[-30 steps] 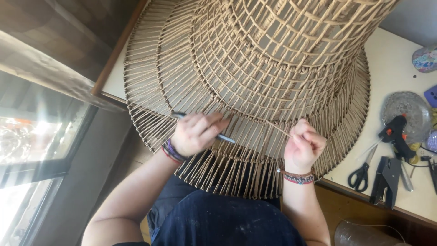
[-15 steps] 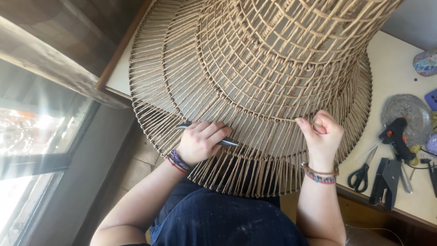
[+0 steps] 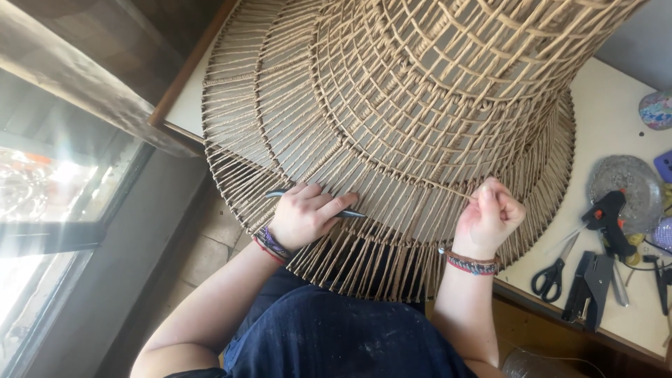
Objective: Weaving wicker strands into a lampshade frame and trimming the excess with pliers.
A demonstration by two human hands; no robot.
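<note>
Closed around a slim dark metal tool (image 3: pixel 318 203), the left hand (image 3: pixel 304 217) rests flat on the lower skirt of a large woven lampshade (image 3: pixel 392 105), the tool lying crosswise over the cord-wrapped spokes. Right hand (image 3: pixel 490 217) is balled into a fist, its grip pinching a thin tan cord (image 3: pixel 448 187) that runs taut up and left to the weave. Both wrists carry braided bracelets. That lampshade stands on a pale surface (image 3: pixel 595 98) and overhangs its near edge above the person's lap; it is made of twisted paper-like cord in a sandy brown, tiered, with straight radial ribs at the rim and open square lattice higher up.

To the right on the same surface lie black-handled scissors (image 3: pixel 553 269), a black stapler (image 3: pixel 588 287), and a black hot glue gun (image 3: pixel 610 218) with an orange trigger, resting against a round grey glittery dish (image 3: pixel 626 178). Further back sits a rounded object (image 3: pixel 658 110) mottled blue and pink. No labels or packages can be made out
</note>
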